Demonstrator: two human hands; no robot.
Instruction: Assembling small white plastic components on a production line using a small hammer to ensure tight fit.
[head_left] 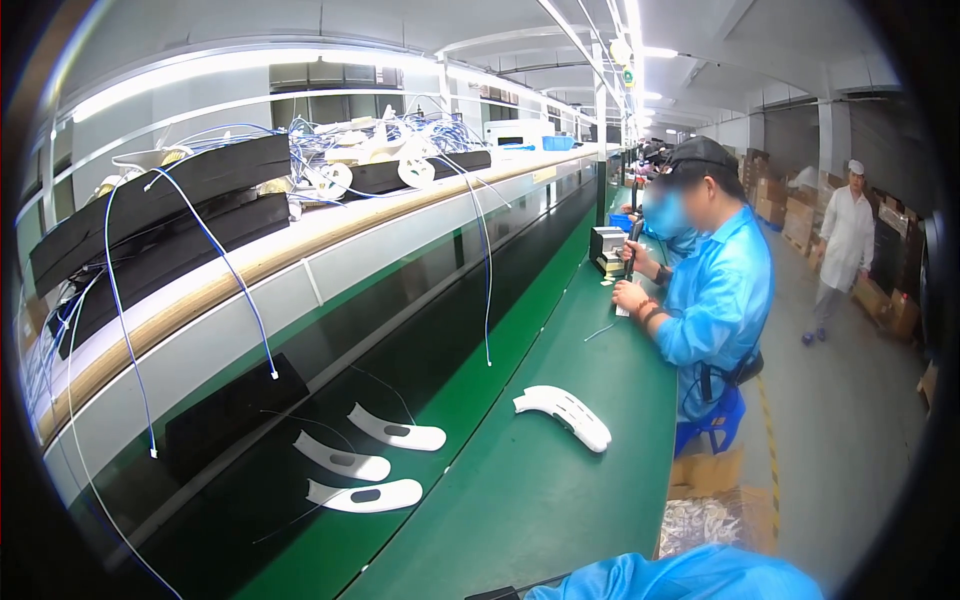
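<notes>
Neither of my hands shows; only a blue sleeve [690, 578] of mine comes in at the lower edge, with a bit of something dark beside it. Ahead of the sleeve, a curved white plastic part [566, 416] with slots along it lies on the green worktop [560, 500]. Farther left, on the darker green strip, rest three curved white shells, each with a dark oval on it: one nearer [395, 494], one in the middle [345, 462] and one farther back [405, 436]. Thin dark wires trail from these shells.
A co-worker in blue [725, 270] handles a dark tool at the bench by a small boxy device [607, 250]. Cables [215, 245] hang from the loaded shelf [290, 235] on the left. A carton of white pieces [705, 525] stands beside the bench. A person in white [843, 235] is in the aisle.
</notes>
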